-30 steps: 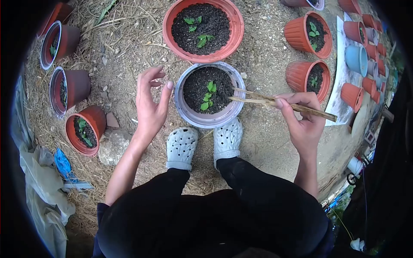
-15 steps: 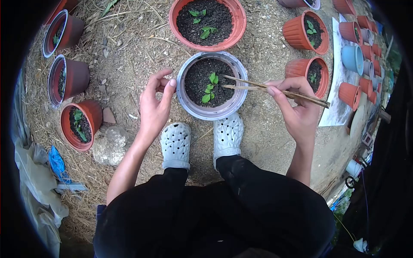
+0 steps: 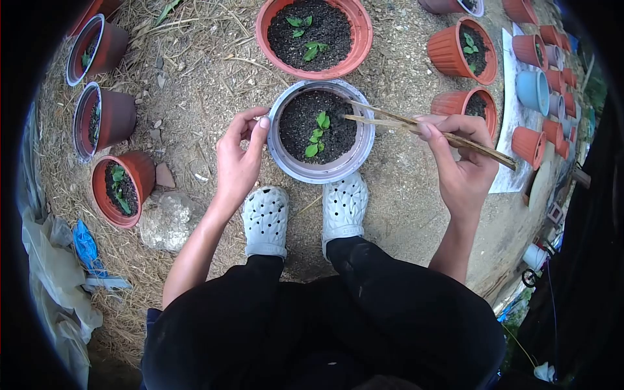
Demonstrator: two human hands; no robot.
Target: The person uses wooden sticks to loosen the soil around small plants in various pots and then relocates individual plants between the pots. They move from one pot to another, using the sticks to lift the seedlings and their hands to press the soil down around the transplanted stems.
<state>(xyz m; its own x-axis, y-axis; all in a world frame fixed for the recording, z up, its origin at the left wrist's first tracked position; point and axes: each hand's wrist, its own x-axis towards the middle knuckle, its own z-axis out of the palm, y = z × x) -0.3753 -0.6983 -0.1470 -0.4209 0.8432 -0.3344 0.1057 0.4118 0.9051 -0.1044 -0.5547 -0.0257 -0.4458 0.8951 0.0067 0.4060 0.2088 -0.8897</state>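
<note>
I have the right hand (image 3: 465,156) closed around two wooden sticks (image 3: 385,121), their tips over the dark soil (image 3: 296,123) in the right part of the pale-rimmed pot (image 3: 325,177). This pot stands mid-scene, just beyond the light clogs (image 3: 265,218), with green seedlings (image 3: 317,134) in it. My left hand (image 3: 242,159) is at its left rim; from here I cannot tell whether it grips. An orange pot (image 3: 363,34) stands just beyond.

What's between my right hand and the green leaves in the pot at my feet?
In the head view, thin wooden sticks reach from the right hand across the pot's pale rim; beyond their tips, dark soil lies before the green leaves.
</note>
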